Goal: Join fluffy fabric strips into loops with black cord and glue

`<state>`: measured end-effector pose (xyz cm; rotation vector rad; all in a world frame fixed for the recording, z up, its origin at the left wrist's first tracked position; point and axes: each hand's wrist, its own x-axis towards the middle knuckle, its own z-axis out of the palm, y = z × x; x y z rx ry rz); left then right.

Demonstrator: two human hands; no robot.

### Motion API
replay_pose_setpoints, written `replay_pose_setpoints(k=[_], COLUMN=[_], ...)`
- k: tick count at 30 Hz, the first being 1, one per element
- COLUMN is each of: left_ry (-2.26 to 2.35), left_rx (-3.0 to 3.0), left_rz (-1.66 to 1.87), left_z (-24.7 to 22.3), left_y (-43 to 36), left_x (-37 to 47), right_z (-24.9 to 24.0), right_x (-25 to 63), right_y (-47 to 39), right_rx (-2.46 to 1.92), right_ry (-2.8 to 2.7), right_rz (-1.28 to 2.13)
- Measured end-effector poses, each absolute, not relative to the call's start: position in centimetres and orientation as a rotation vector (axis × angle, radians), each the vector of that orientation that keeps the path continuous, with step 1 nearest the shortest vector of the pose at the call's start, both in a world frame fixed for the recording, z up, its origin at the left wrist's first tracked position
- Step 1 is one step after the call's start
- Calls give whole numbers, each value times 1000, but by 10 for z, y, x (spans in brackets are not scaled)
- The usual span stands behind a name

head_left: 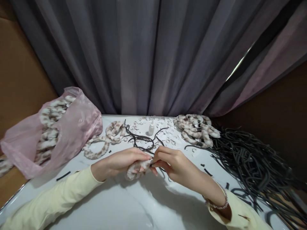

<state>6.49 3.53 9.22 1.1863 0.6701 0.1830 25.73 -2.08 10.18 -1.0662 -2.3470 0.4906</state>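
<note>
While both hands are working: the left hand (pixel 120 161) is gripping a fuzzy tube (pixel 137 168), closed around it.
Right hand (pixel 171 163): pinching the tube's end, beside the left fingertips.
Advice: keeping the pinch steady seems best.

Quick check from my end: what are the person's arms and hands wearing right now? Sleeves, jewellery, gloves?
Both hands are bare, no gloves. The left hand and right hand come out of pale yellow long sleeves. The right wrist carries a thin beaded bracelet. No rings are visible on the fingers.
</note>
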Motion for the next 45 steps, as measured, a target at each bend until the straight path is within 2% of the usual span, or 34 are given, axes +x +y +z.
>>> replay_pose_setpoints(k=[14,20,34,45], left_ry=[628,689,813,769], left_rx=[1223,1540,1983,1223], left_rz=[220,191,535,489], left_z=[97,102,89,100], left_y=[31,27,19,16], left_x=[67,68,68,77], right_z=[101,103,118,113], right_x=[256,257,259,258], right_y=[-18,-17,-19,-17], right_rx=[-1043,-1051,-1097,-1005], right_ry=[-2207,-2173,-2160,-2134], right_rz=[471,472,587,490])
